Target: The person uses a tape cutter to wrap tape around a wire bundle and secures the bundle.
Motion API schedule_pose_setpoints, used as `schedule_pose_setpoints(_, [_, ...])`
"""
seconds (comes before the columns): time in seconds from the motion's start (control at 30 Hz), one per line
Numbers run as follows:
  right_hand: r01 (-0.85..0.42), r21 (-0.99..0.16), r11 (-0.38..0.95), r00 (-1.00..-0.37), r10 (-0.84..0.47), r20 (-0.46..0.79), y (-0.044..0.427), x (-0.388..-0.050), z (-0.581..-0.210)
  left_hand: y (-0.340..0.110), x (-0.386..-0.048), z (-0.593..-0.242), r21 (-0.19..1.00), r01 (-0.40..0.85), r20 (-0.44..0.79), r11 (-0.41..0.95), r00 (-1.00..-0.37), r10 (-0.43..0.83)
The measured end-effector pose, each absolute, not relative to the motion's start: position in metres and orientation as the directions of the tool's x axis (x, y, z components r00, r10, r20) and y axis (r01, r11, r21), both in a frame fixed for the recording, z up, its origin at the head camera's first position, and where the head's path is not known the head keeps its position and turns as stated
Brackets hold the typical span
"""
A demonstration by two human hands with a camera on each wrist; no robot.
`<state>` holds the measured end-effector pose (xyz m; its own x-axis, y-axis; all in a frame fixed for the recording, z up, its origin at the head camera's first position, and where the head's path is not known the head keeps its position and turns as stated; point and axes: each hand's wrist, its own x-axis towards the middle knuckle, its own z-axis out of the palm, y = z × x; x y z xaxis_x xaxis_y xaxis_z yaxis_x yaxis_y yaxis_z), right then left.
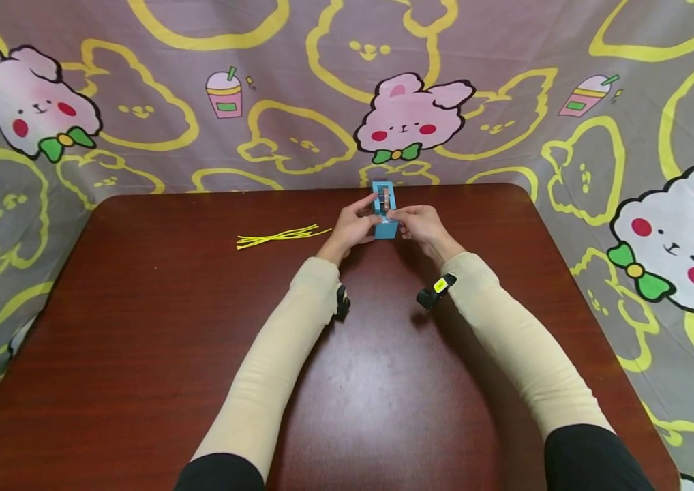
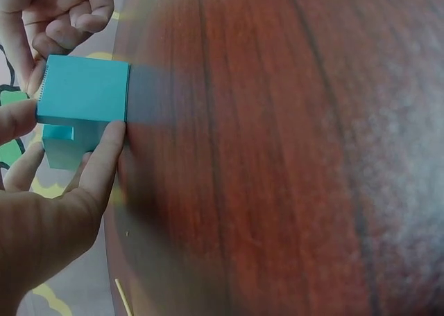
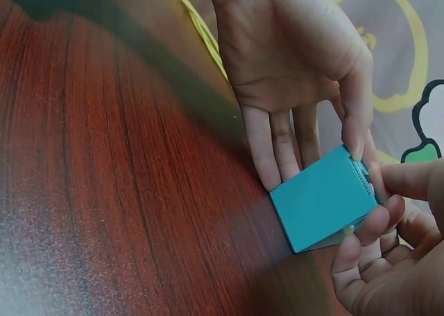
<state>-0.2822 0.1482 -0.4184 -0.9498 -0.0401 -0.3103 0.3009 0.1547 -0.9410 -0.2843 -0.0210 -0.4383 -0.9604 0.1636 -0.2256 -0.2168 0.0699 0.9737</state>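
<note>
Near the far edge of the bench (image 1: pixel 200 327), clamping the blue dispenser (image 1: pixel 386 230) in the left hand (image 1: pixel 354 226), pinching at its toothed edge (image 3: pixel 361 176) with the right hand (image 1: pixel 423 225), seemingly partway, leaving yellow strips (image 1: pixel 279 236) untouched.

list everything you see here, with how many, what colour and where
dispenser: 1, turquoise, at the table's far edge, between the hands
roll-like piece: 1, brownish, inside the dispenser; exact identity unclear
thin strips: several, overlapping, too fine to count, yellow, on the table, left of the dispenser
table: 1, reddish brown, under the arms
patterned cloth: count unclear, grey-pink with yellow outlines and rabbits, behind and beside the table
wrist devices: 2, black, one per wrist
sleeves: 2, cream with black upper parts, on the arms
left hand: 1, bare, holding the dispenser
right hand: 1, bare, at the dispenser's serrated edge
</note>
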Motion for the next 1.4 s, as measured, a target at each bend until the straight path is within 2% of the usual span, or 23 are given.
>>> schedule_pose_setpoints(0.93, [0.293,-0.94,0.175,-0.953,-0.027,-0.302,0.15,-0.27,-0.419,-0.021,-0.28,-0.435,0.974,-0.219,-0.226,0.063,-0.959,0.173])
schedule_pose_setpoints(1.17, [0.276,-0.937,0.212,-0.955,-0.051,-0.293,0.152,-0.265,-0.42,-0.02,-0.283,-0.439,0.972,-0.228,-0.235,0.058,-0.958,0.167])
schedule_pose_setpoints(1.4, [0.276,-0.942,0.191,-0.954,-0.062,-0.292,0.151,-0.261,-0.418,-0.02,-0.284,-0.438,0.972,-0.228,-0.234,0.052,-0.958,0.165])
